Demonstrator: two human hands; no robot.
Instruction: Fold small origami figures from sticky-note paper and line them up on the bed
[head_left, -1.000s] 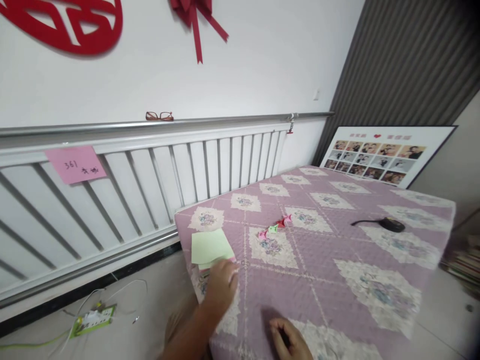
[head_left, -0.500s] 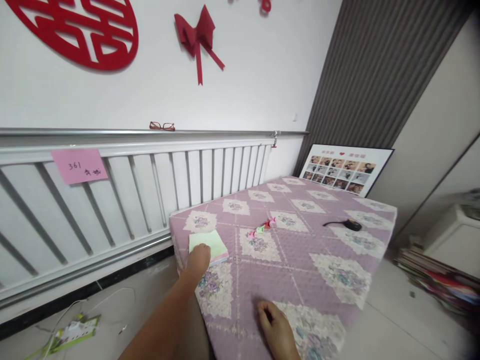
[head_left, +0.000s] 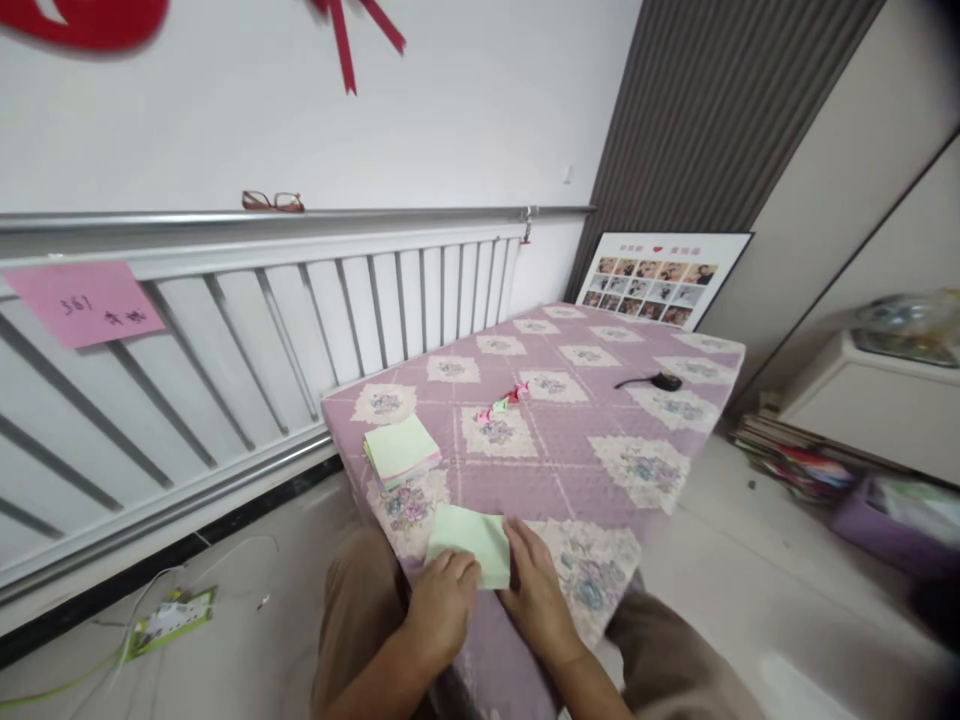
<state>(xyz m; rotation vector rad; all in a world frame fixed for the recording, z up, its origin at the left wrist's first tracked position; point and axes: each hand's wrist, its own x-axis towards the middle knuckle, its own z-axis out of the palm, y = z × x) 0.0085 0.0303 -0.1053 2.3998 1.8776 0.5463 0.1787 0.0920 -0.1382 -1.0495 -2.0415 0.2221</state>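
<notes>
A sheet of light green paper lies at the near end of the cloth-covered table, between both hands. My left hand grips its near left part, fingers curled on top. At the sheet's right edge, my right hand pinches it, with the thumb hidden in part. Farther left on the table sits a stack of coloured paper squares, green on top with pink and other colours showing at the sides. Beyond it is a short row of small pink, green and red folded pieces, too small to make out well.
The table wears a purple floral cloth. A black object with a strap or cord lies at its right. A white radiator runs along the left, with glasses on the pipe above. A photo board leans at the far end.
My left hand has left the paper stack and come toward me with a green sheet. My right hand has come onto the sheet's right edge. The view has tilted downward.
</notes>
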